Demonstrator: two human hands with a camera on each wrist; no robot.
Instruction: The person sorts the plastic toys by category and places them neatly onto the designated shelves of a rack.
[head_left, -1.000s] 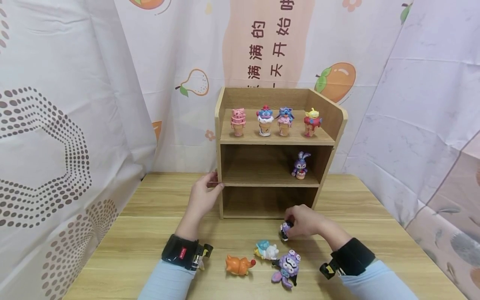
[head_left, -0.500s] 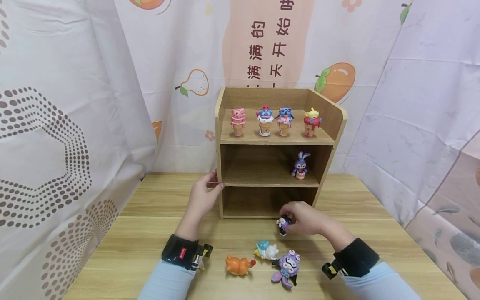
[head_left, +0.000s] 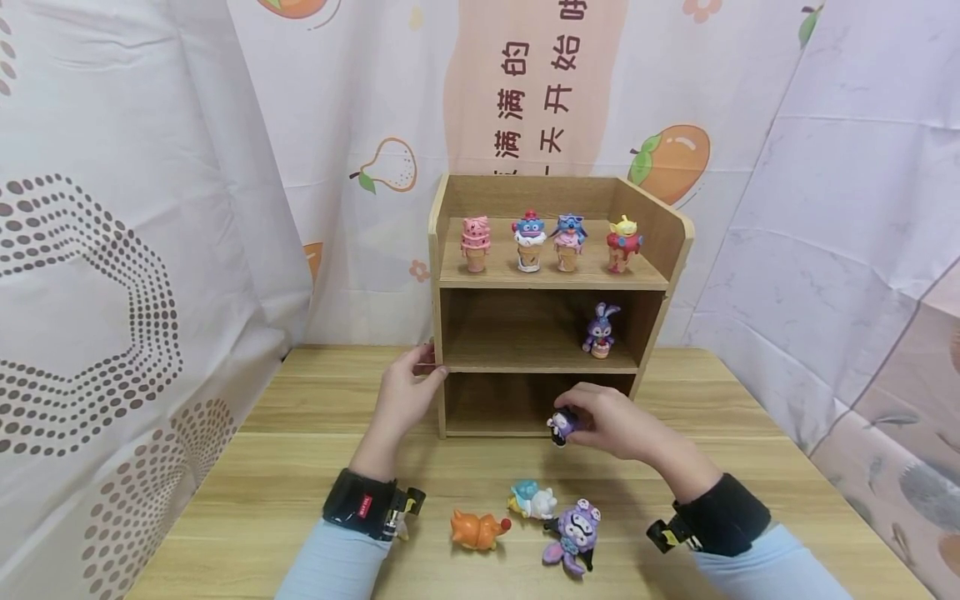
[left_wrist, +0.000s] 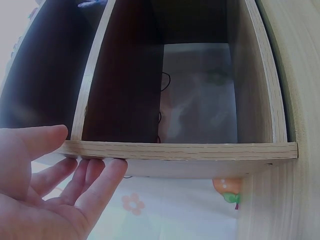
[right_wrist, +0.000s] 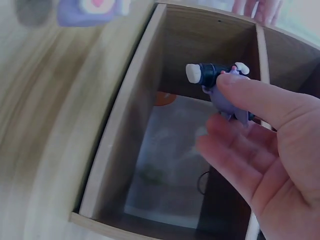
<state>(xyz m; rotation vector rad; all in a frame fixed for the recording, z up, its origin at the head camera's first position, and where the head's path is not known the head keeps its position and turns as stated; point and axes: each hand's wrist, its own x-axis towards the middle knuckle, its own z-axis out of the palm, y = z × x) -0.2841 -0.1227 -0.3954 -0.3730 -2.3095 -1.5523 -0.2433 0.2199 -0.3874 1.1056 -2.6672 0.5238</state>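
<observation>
My right hand [head_left: 600, 421] pinches a small purple-and-black figurine [head_left: 560, 425] just off the table, in front of the lowest opening of the wooden shelf unit [head_left: 435, 250]. In the right wrist view the figurine [right_wrist: 220, 82] sits between thumb and fingers [right_wrist: 240, 160] before that opening. My left hand [head_left: 408, 387] rests on the shelf's left side panel, thumb at the front edge; the left wrist view shows its fingers [left_wrist: 95, 175] straight along the panel [left_wrist: 200, 150]. A purple rabbit figurine [head_left: 601, 331] stands on the middle shelf.
Several ice-cream-cone figurines [head_left: 529, 244] line the top shelf. An orange figurine [head_left: 477, 530], a white-and-blue one [head_left: 534, 501] and a larger purple one [head_left: 572, 533] lie on the wooden table [head_left: 262, 492] near me. Printed curtains close in the sides and back.
My right hand lifted the small purple figurine off the table and carried it up and slightly left toward the lowest shelf opening. The left hand stayed on the side panel.
</observation>
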